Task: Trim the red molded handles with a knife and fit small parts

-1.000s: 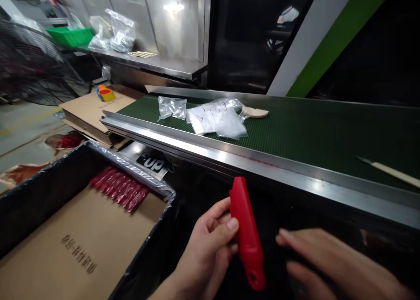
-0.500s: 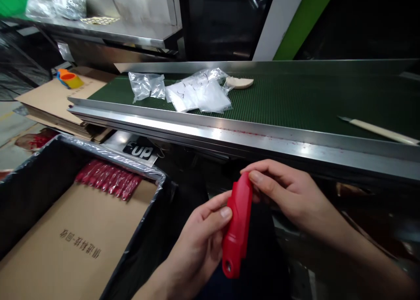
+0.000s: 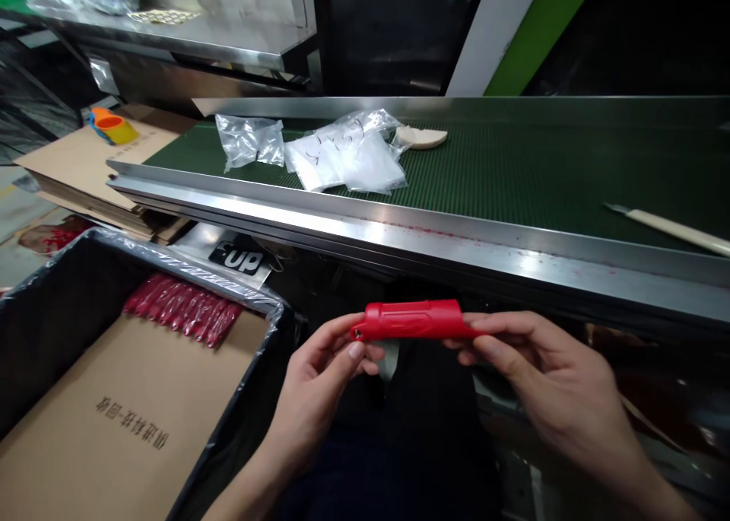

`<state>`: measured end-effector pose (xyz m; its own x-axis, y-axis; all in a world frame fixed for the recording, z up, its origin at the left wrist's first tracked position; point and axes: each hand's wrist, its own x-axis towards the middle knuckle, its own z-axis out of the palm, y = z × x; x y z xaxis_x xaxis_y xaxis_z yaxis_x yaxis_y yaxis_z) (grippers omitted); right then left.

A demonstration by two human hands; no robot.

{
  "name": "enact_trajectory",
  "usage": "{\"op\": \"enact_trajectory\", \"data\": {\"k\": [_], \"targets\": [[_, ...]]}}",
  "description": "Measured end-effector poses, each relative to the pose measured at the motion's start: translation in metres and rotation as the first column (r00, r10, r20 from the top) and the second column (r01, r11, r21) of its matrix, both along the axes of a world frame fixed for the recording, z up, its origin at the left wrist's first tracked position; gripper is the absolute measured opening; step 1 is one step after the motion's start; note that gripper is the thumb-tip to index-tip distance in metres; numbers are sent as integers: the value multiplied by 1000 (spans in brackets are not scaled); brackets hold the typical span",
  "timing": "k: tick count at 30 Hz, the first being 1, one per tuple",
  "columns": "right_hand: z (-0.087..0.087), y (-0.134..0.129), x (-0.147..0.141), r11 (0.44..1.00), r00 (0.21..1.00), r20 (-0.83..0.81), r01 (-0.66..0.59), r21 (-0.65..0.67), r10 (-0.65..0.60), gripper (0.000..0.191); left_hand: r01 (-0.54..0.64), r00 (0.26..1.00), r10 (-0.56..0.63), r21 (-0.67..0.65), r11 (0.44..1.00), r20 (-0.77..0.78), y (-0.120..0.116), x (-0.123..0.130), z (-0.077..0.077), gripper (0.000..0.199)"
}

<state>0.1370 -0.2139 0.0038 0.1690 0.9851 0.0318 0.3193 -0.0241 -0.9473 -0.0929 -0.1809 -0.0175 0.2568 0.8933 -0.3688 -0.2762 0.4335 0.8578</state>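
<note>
A red plastic part (image 3: pixel 414 319), long and handle-like with a small hole at its left end, is held level between my two hands in front of the conveyor. My left hand (image 3: pixel 325 373) pinches the end with the hole between thumb and fingers. At the narrow right end, my right hand (image 3: pixel 536 376) grips a thin tab with thumb and fingertips. To the left, several similar-looking dark red pieces in clear wrap (image 3: pixel 182 308) lie in a row on cardboard (image 3: pixel 125 384) inside a bin lined with black plastic (image 3: pixel 228 422).
On the green conveyor belt (image 3: pixel 513 179) lie clear plastic bags (image 3: pixel 347 156), a beige curved piece (image 3: pixel 422 137) and a pale-handled knife (image 3: pixel 673 226). The belt's metal rail (image 3: pixel 353 217) runs before my hands. A tape roll (image 3: pixel 119 129) rests on stacked cardboard (image 3: pixel 62 152).
The red part has been turned from nearly upright to level, its holed end now at left. My left hand shifted to that end, and my right hand moved outward to the right.
</note>
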Motion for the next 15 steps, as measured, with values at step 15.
{"op": "enact_trajectory", "data": {"k": [15], "targets": [[-19, -2, -2, 967, 907, 419, -135, 217, 33, 12, 32, 890, 142, 371, 928, -433, 3, -2, -4, 41]]}}
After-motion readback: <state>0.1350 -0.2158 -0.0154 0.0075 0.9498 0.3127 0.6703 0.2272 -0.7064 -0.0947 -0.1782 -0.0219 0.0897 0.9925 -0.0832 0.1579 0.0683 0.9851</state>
